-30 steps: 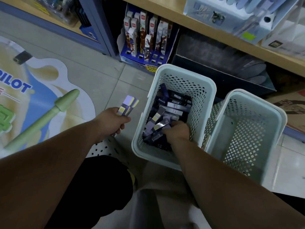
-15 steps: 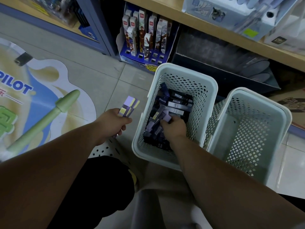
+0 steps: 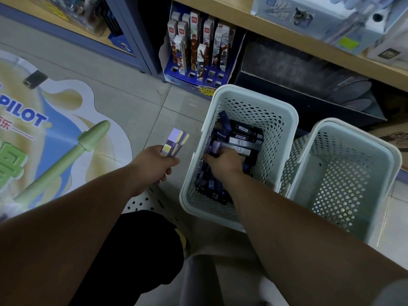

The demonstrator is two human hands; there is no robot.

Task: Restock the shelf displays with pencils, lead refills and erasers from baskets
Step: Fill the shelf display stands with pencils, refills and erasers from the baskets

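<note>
A pale perforated basket (image 3: 284,113) stands on the floor, filled with several dark lead-refill boxes (image 3: 245,140) marked HB and some purple ones. My right hand (image 3: 225,163) reaches down into it, fingers curled around a purple box (image 3: 215,148) among the pile. My left hand (image 3: 154,165) hovers left of the basket and grips a small bundle of purple and yellow boxes (image 3: 174,142) that stick out above the fist.
A second, nearly empty basket (image 3: 388,155) stands to the right, touching the first. A blue display box with tall pencil packs (image 3: 198,47) sits under the wooden shelf (image 3: 309,38). A floor sticker (image 3: 44,138) lies on the left. My knees fill the foreground.
My right hand has moved farther up inside the basket and now curls around a purple box. The left hand holds its bundle in much the same place.
</note>
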